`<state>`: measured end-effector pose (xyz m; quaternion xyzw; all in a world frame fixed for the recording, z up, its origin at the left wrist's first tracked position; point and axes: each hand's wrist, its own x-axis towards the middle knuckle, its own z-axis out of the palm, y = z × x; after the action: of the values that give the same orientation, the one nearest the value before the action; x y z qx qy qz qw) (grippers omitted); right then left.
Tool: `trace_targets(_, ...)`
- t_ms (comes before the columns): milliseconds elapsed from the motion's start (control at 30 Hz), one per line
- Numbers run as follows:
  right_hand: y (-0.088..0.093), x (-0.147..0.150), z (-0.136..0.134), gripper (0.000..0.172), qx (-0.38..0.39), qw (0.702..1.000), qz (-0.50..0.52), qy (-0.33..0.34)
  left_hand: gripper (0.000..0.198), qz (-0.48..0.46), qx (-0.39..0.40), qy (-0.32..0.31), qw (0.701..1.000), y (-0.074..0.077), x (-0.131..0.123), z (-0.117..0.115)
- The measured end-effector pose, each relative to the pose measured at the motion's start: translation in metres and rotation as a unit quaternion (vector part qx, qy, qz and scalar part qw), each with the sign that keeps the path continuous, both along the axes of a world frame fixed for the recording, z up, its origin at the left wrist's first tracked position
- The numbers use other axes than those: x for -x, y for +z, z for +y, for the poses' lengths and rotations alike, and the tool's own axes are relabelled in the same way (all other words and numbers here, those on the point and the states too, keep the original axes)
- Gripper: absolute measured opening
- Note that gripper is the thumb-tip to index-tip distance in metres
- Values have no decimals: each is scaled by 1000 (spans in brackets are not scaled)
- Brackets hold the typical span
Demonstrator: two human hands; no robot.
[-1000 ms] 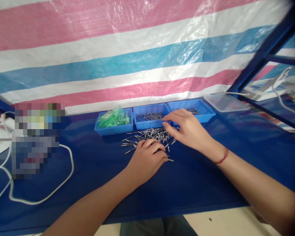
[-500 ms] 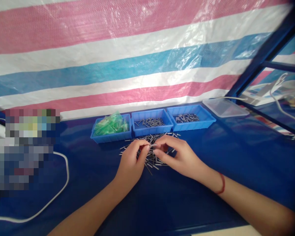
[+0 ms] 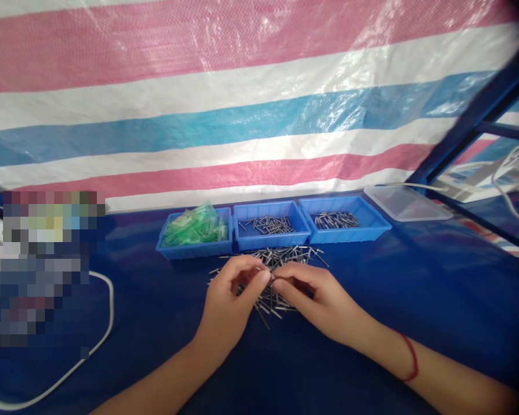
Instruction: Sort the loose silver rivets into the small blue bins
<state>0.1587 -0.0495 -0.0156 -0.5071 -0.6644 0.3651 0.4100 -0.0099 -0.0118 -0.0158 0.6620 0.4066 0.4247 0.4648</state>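
Observation:
Thumb and fingers of my left hand (image 3: 230, 302) are pinched together over the pile. My right hand (image 3: 328, 297) pinches from the other side, its fingertips almost meeting the left ones. Between them shows a sliver of a small metal blind rivet (image 3: 272, 277), mostly covered by the fingers. Beneath and behind both hands spreads a loose pile of blind rivets (image 3: 292, 254), partly hidden by them. Just beyond stand a middle blue tray (image 3: 271, 240) and a right blue tray (image 3: 372, 222), each holding several similar metal pieces.
At the left of the row, a blue tray (image 3: 194, 251) holds green plastic packets (image 3: 194, 225). A clear plastic lid (image 3: 409, 203) lies at the back right. A white cable (image 3: 111, 300) curves over the blue table (image 3: 285, 374) at left. A striped sheet (image 3: 225, 138) hangs behind.
My right fingertips have come in closer to the left ones, and less of the rivet shows. The whole view has shifted slightly, with trays and pile appearing lower.

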Motion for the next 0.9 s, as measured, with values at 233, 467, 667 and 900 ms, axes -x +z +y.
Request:
trace_targets(233, 3, 4, -2, 19, -21, 999, -26, 5, 10, -11, 28, -15, 999, 4, -2, 2)
trace_targets(467, -1, 9, -1, 13, -47, 998, -17, -25, 14, 41, 14, -29, 999, 6, 2, 1)
trace_targets(667, -6, 7, 1, 10, -72, 996, -25, -47, 14, 53, -1, -37, 998, 6, 4, 3)
trace_targets(900, 3, -1, 1, 19, -132, 987, -30, -82, 15, 94, -18, -36, 995, -1, 6, 4)
